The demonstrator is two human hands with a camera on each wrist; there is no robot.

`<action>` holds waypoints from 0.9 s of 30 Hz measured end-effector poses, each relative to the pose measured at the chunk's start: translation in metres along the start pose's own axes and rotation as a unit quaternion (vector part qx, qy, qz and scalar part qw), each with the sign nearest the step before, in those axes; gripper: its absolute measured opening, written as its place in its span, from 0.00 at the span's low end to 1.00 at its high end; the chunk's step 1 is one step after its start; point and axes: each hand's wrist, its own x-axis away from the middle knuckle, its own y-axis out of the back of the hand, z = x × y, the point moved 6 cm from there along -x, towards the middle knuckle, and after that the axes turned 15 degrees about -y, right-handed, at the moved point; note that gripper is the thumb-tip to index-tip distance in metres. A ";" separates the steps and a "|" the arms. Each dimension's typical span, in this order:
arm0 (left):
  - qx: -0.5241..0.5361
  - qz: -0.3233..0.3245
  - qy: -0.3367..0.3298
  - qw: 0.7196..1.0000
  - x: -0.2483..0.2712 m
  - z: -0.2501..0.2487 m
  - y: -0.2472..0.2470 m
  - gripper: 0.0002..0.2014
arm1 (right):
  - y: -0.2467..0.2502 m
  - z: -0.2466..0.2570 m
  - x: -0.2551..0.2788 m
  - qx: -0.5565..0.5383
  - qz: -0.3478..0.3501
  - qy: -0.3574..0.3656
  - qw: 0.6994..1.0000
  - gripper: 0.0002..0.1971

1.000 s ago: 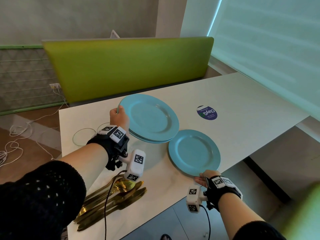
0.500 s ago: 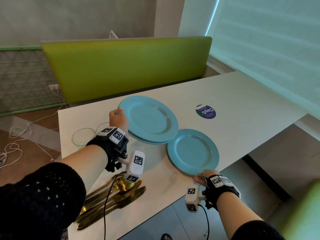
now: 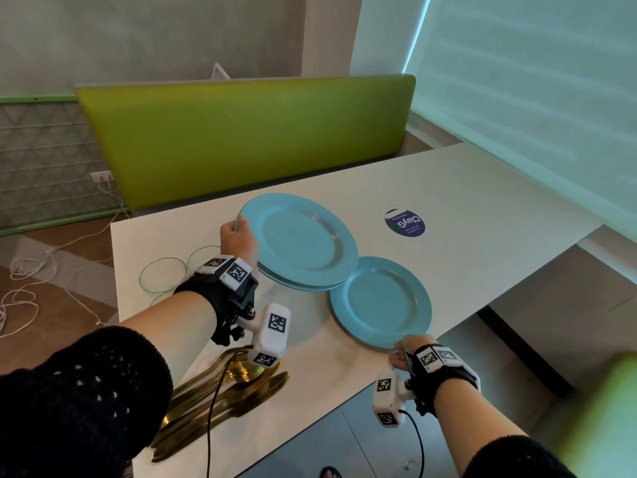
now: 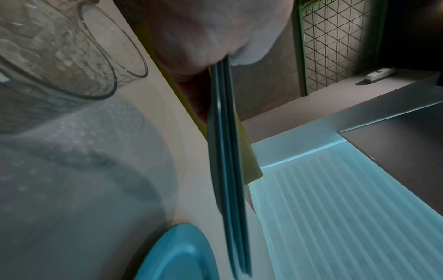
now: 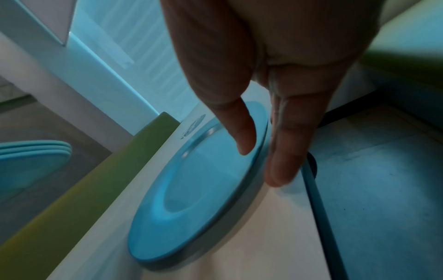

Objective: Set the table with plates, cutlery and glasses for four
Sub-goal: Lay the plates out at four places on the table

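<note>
While your left hand pinches the stacked plates above the bench, your right hand pinches the single plate at its near rim, thumb on top.

We think we are in a café or diner booth. A long green padded seat stands behind the white worktop, which has a round shop sticker on it.

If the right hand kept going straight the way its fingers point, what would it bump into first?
Probably the single blue plate: the right hand is already at its near rim, thumb over it. Beyond that sits the plate stack, though depth is unclear.
</note>
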 end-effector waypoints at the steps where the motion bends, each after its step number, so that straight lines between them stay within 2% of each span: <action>1: 0.000 0.004 0.001 1.000 0.001 0.000 -0.001 0.19 | 0.004 0.002 0.002 0.011 -0.013 0.002 1.000 0.24; 8: 0.015 0.052 0.011 0.998 0.008 -0.006 -0.023 0.21 | 0.026 0.057 0.034 0.033 -0.094 0.066 0.993 0.16; 11: 0.029 0.077 0.013 0.997 0.014 -0.013 -0.038 0.23 | 0.020 0.088 0.063 -0.020 -0.077 0.102 0.992 0.10; 14: 0.028 0.096 0.007 0.995 0.019 -0.021 -0.054 0.21 | 0.007 0.108 0.091 -0.059 -0.056 0.133 0.988 0.15; 16: 0.043 0.115 0.012 0.992 0.026 -0.026 -0.066 0.21 | -0.001 0.118 0.102 -0.061 -0.030 0.157 0.985 0.12; 18: 0.052 0.127 0.016 0.990 0.031 -0.028 -0.079 0.21 | -0.001 0.124 0.107 -0.081 -0.033 0.177 0.980 0.08; 21: 0.055 0.133 0.012 0.990 0.033 -0.029 -0.095 0.21 | 0.010 0.129 0.103 -0.134 -0.042 0.176 0.974 0.02; 24: 0.053 0.139 0.019 0.989 0.030 -0.023 -0.111 0.19 | 0.022 0.135 0.097 -0.151 -0.037 0.160 0.975 0.10; 27: 0.052 0.146 0.032 0.987 0.028 -0.019 -0.134 0.18 | 0.038 0.147 0.082 -0.177 -0.030 0.144 0.973 0.09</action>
